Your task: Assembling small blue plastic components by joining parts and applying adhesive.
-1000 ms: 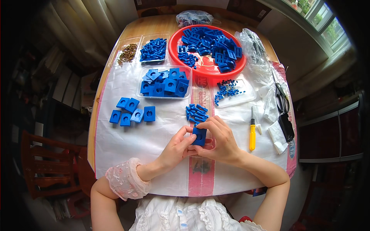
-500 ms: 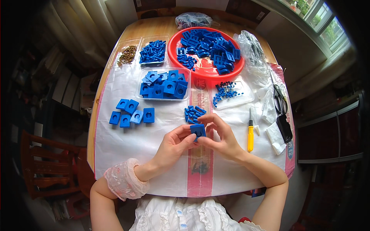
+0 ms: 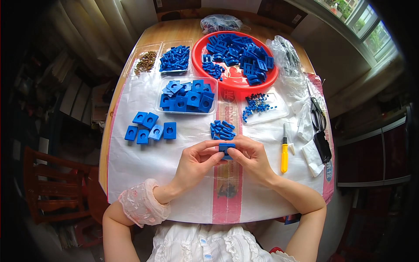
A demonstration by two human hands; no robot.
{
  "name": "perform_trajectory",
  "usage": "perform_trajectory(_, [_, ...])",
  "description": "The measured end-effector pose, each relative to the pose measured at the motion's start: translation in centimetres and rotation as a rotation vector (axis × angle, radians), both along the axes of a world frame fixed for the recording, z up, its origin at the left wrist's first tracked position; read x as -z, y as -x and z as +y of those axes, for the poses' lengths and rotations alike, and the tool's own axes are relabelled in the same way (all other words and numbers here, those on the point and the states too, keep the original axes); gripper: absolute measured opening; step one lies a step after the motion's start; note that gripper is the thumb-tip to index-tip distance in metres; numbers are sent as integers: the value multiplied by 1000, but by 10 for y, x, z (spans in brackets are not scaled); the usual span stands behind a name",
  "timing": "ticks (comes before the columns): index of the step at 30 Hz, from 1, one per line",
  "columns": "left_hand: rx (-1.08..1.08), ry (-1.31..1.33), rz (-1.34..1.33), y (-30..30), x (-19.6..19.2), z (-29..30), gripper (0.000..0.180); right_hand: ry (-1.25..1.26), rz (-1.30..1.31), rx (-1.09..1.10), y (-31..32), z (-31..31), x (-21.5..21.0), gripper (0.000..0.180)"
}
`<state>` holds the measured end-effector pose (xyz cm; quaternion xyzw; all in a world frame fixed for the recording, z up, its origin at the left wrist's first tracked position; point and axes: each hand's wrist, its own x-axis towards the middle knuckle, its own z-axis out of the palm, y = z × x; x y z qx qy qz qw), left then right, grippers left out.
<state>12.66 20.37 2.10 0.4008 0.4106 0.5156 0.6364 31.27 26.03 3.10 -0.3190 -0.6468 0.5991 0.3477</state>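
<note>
Both hands meet over the middle of the bench point(image 3: 150, 34), holding one blue rectangular plate point(image 3: 226, 147) between them. The left hand point(image 3: 197, 159) has its grip closed on the plate's left side, thumb toward the person and fingers beyond it. The right hand point(image 3: 250, 157) holds the other side in a similar pinch, its thumb tip on the near face. The fingers cover much of the plate, so only part of its opening shows.

Just beyond the hands, a small pile of slim blue plastic pieces point(image 3: 222, 130) lies on the white woven sheet point(image 3: 174, 203), which has a pink stripe point(image 3: 227, 212) down its middle. To the left, six blue plates with round openings point(image 3: 156, 132) sit in a loose group. Behind them, a clear plastic tub point(image 3: 188, 113) holds more such plates. Farther back are brass-coloured screws point(image 3: 146, 62) and a clear tray heaped with small blue parts point(image 3: 174, 59). To the right of these stands a red basin point(image 3: 235, 83) of larger blue parts.

Right of the slim pieces, tiny blue and white bits point(image 3: 256, 104) lie on a clear shallow tray point(image 3: 276, 112). Nearer the person is a yellow-handled screwdriver point(image 3: 284, 159), with black-handled scissors point(image 3: 318, 115) farther right.
</note>
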Motion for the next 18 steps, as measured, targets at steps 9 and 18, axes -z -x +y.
perform_trajectory(9, [4, 0, -38, 2, 8, 1, 31, 87, 41, 21, 3, -2, 6, 19])
perform_trajectory(18, [27, 23, -53, 3, 6, 2, 32, 104, 38, 15, 1, -2, 9, 17])
